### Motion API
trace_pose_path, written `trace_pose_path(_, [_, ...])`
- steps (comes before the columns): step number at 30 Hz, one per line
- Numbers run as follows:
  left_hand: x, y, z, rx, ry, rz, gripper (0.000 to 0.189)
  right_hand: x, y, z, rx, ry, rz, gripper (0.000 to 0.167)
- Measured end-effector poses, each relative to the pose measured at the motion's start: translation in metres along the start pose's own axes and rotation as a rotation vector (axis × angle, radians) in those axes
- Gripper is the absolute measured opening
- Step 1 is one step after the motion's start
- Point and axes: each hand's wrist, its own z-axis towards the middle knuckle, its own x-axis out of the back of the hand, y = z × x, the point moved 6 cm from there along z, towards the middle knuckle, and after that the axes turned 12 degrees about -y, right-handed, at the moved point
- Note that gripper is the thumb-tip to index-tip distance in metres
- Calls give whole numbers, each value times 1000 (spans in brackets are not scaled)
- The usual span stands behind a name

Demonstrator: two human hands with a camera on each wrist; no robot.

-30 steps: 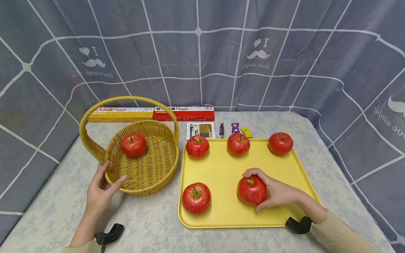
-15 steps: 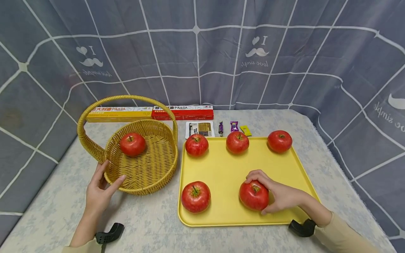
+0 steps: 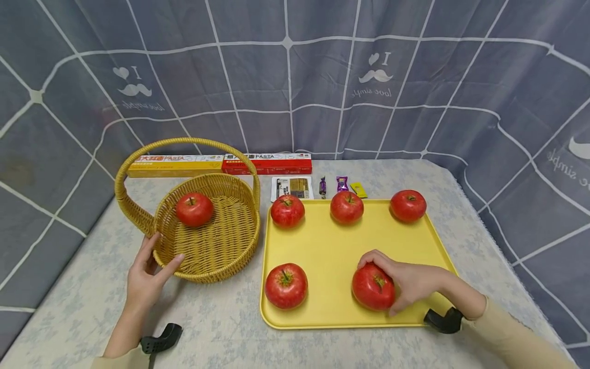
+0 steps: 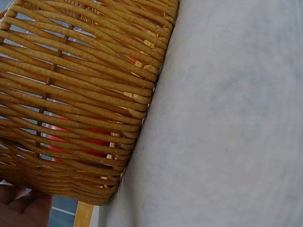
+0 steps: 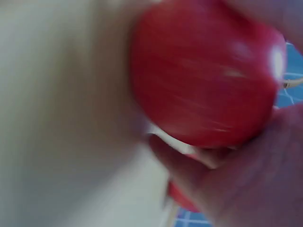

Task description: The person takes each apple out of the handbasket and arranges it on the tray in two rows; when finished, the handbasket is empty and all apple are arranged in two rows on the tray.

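My right hand grips a red apple near the front right of the yellow tray. Fingers wrap its far side and the thumb its near side; its stem leans right. Up close in the right wrist view, the apple fills much of the picture. On the left, my left hand holds the rim of a wicker basket with a tall arched handle. One apple lies inside the basket. In the left wrist view, the fingers touch the woven wall.
Three apples line the tray's far edge, among them the middle apple; another apple lies front left. Behind stand a yellow pasta box and a red pasta box. A flat packet and small wrapped candies lie nearby.
The apple in my right hand has shifted a little right and toward me, its stem turning to the right. My left hand and the basket stay where they were.
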Motion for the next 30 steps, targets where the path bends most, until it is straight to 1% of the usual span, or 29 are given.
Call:
trace_pose_path(2, [0, 0, 0, -2, 0, -3, 76, 10, -5, 3, -49, -50, 4, 91])
trace_pose_path(4, [0, 1, 0, -3, 0, -7, 76, 26, -15, 7, -88, -91, -4, 93])
trace_pose_path(6, [1, 1, 0, -3, -2, -14, 76, 46, -29, 15, -91, -120, -15, 91])
trace_pose_path(8, [1, 0, -1, -2, -4, -19, 76, 68, -45, 27, -66, -139, -28, 86])
trace_pose_path(11, [1, 0, -1, -6, -3, -23, 76, 98, -74, 54, -20, -152, -64, 77])
trace_pose_path(13, [0, 0, -1, -9, -2, -18, 76, 113, -92, 77, 9, -148, -74, 70])
trace_pose_path(15, [0, 0, -1, -16, -2, -17, 76, 125, -109, 105, 50, -139, -61, 63])
trace_pose_path(17, [0, 0, -1, -19, -9, -20, 76, 131, -124, 136, 108, -136, -33, 56])
trace_pose_path(20, [0, 1, -2, -34, -22, -32, 76, 133, -142, 181, 208, -121, 16, 50])
trace_pose_path(22, [0, 2, -2, -48, -28, -36, 76, 132, -150, 210, 243, -92, 29, 49])
trace_pose_path(25, [1, 3, -2, -66, -27, -35, 76, 129, -153, 250, 241, -25, 58, 50])
trace_pose_path(28, [2, 3, -2, -63, -30, -21, 76, 125, -146, 284, 199, 51, 88, 53])
trace_pose_path(30, [3, 3, -3, -56, -33, -12, 77, 123, -139, 303, 167, 102, 106, 55])
